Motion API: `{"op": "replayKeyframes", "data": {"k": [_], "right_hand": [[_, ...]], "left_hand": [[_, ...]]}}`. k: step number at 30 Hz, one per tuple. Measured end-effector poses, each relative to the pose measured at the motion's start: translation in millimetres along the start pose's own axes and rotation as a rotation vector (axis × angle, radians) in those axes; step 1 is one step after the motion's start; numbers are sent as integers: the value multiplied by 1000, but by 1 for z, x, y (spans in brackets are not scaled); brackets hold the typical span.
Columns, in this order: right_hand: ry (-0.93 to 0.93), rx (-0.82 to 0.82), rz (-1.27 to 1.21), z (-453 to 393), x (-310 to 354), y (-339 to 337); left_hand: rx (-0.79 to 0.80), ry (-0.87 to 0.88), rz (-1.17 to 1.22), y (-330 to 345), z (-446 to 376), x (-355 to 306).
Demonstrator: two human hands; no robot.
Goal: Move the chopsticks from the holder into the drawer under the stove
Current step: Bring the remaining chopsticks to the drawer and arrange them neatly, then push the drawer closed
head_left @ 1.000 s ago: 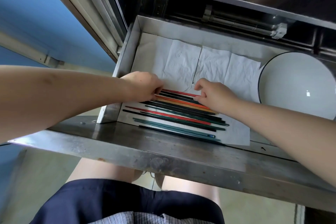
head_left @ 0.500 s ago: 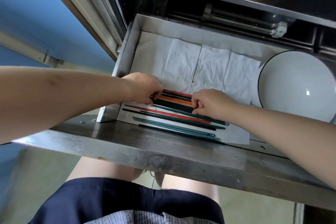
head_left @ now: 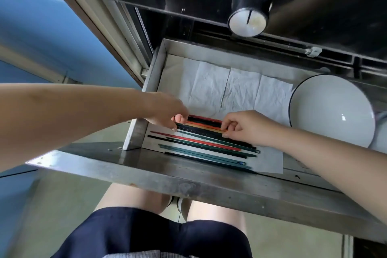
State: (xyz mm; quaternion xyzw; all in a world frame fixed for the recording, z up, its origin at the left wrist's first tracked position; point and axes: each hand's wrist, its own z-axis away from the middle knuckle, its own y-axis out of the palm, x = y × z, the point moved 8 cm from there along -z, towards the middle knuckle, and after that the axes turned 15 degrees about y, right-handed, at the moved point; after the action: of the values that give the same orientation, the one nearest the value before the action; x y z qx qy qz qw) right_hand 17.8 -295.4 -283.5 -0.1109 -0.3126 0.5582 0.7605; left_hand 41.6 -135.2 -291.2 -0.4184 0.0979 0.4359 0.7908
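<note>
The steel drawer (head_left: 154,73) under the stove stands pulled out, lined with white paper (head_left: 240,90). Several chopsticks (head_left: 201,144) in red, orange, black and teal lie side by side near its front, running left to right. My left hand (head_left: 167,112) rests its fingertips on the left ends of the far chopsticks. My right hand (head_left: 245,126) pinches the right part of the same far bunch with curled fingers. The holder is not in view.
A white bowl with a dark rim (head_left: 333,109) sits at the drawer's right side. The stove's black front with a round knob (head_left: 249,21) hangs above the drawer. The drawer's wide steel front lip (head_left: 188,182) is close to my legs. A blue wall (head_left: 41,33) lies left.
The camera has tilted up, showing more of the stove front. My left hand's fingers have spread over the chopstick ends, and my right hand has slid slightly right along the far bunch.
</note>
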Motion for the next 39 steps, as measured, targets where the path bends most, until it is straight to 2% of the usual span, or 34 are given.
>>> {"op": "replayKeyframes", "data": {"k": [6, 9, 12, 14, 16, 18, 20, 22, 26, 29, 39], "right_hand": [[41, -52, -270, 50, 27, -33], [93, -75, -456, 80, 40, -46], [169, -98, -775, 119, 49, -54], [261, -77, -1057, 149, 54, -51], [341, -16, -1295, 180, 62, -40], [384, 91, -1497, 205, 72, -22], [416, 213, -1644, 224, 81, -1], [501, 315, -1734, 234, 84, 21], [661, 458, -1774, 240, 82, 53], [707, 508, -1832, 237, 83, 56], [808, 418, -2066, 217, 78, 54]], "left_hand": [[-176, -108, 213, -39, 52, -30], [-370, -171, 411, -61, 90, -55], [-651, -261, 618, -73, 134, -76], [-851, -333, 835, -70, 165, -88], [-1060, -401, 1154, -61, 193, -103], [-1173, -484, 1494, -41, 210, -122], [-1112, -570, 1755, -18, 215, -142], [-937, -626, 1931, 7, 215, -159], [-646, -715, 2038, 39, 209, -173], [-700, -724, 2105, 37, 201, -169], [-856, -684, 2285, 17, 182, -168]]}}
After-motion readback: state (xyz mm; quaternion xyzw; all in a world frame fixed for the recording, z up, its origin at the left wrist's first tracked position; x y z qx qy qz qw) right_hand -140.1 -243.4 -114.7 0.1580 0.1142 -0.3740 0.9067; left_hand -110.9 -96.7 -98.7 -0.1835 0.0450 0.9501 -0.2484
